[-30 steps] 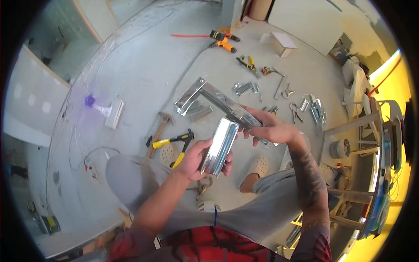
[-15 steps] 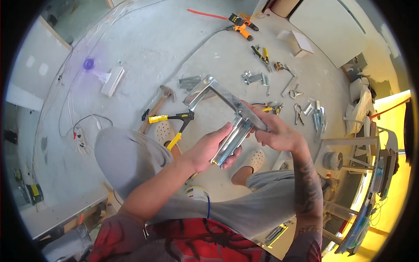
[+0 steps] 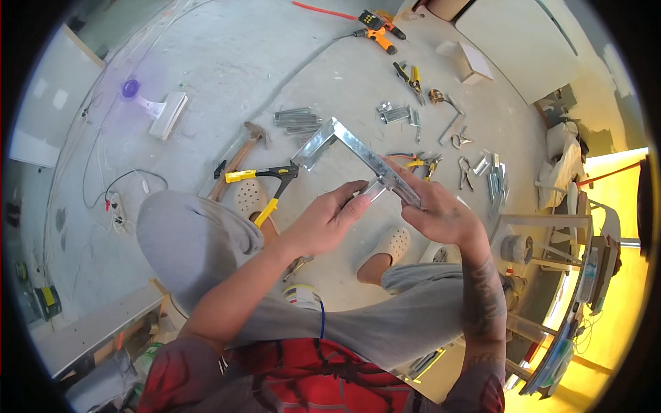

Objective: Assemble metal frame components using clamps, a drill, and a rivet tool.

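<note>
My right hand (image 3: 441, 212) is closed round the lower end of a bent, shiny metal channel (image 3: 359, 153). Its corner points away from me, and its other arm slopes down to the left. My left hand (image 3: 329, 220) pinches a short metal channel piece (image 3: 374, 189) between thumb and fingers. That piece meets the bent channel beside my right fingers; whether the two are joined I cannot tell. Beyond my left hand, by my shoe (image 3: 249, 198), rests a tool with yellow-and-black handles (image 3: 279, 177). A claw hammer (image 3: 241, 153) lies to its left.
Cut metal channel pieces (image 3: 297, 120) lie on the floor ahead, with more (image 3: 497, 182) to the right. Pliers (image 3: 432, 165), snips (image 3: 411, 81) and orange drills (image 3: 380, 33) are scattered farther off. A fan (image 3: 165, 115) stands left; a bucket (image 3: 303, 296) sits between my legs.
The short channel piece in my left hand has turned, so less of its length shows. My left fingers have shifted from under it to its near end. The bent channel has tilted slightly.
</note>
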### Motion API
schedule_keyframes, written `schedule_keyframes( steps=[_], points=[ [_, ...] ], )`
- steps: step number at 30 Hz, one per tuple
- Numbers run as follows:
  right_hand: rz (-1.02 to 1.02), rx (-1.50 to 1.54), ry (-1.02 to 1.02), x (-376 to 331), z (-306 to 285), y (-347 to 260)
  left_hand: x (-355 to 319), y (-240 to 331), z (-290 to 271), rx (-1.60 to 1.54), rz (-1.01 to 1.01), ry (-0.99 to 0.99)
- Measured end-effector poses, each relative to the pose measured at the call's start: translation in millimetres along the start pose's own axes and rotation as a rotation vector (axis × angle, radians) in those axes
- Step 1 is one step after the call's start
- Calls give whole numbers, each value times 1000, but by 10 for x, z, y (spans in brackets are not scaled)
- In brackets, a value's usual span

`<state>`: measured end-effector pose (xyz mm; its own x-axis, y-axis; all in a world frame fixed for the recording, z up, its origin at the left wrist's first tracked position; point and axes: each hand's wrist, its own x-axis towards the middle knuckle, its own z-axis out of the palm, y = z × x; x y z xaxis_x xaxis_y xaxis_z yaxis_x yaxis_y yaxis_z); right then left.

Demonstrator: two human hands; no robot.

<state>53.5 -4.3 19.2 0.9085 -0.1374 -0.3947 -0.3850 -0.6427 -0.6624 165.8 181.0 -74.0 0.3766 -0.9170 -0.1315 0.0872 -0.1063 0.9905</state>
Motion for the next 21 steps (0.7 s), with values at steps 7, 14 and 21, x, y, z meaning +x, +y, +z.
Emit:
schedule_keyframes(
  steps=[7,14,21],
  points=[
    [-159,135,-26,28,-14,43,17,9,-39,-107,36,-46],
    [-152,79,99,-73,-26,-51,7,236,-80,41,108,-5],
    [-4,-355,376,-1126,-658,-455,262,866,788,210,446,-13]
  ],
)
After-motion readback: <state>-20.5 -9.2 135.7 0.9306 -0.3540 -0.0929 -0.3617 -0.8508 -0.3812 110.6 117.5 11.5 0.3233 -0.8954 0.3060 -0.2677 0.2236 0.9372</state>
